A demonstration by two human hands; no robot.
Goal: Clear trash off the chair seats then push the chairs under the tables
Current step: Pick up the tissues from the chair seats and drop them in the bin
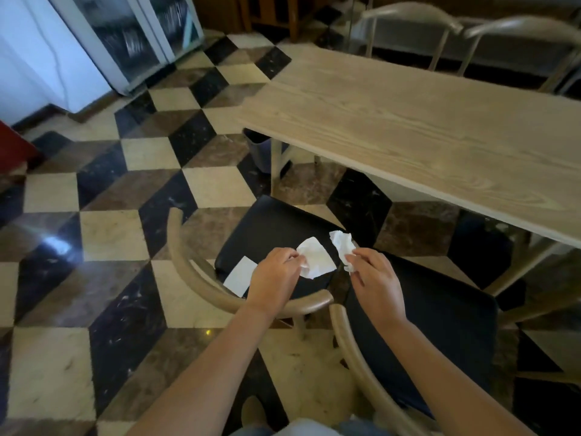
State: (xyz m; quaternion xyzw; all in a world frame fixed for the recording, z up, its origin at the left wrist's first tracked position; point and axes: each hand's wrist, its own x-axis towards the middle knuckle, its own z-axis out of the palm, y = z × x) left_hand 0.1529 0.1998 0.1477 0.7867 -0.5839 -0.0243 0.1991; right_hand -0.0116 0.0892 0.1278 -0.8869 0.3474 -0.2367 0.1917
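One head-worn wide-angle view looks forward and down, close over two chair seats (270,228), table (440,127) far right.

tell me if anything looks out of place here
Yes: a flat white paper lies on the left chair's seat. Each hand holds a crumpled tissue, left and right. Both chairs stand out from the table.

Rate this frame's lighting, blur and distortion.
Head view: dim, with glare on the floor at left; the cabinet and far chairs smear with blur; the wide lens bends the table; both hands and the tissues stay fairly sharp.
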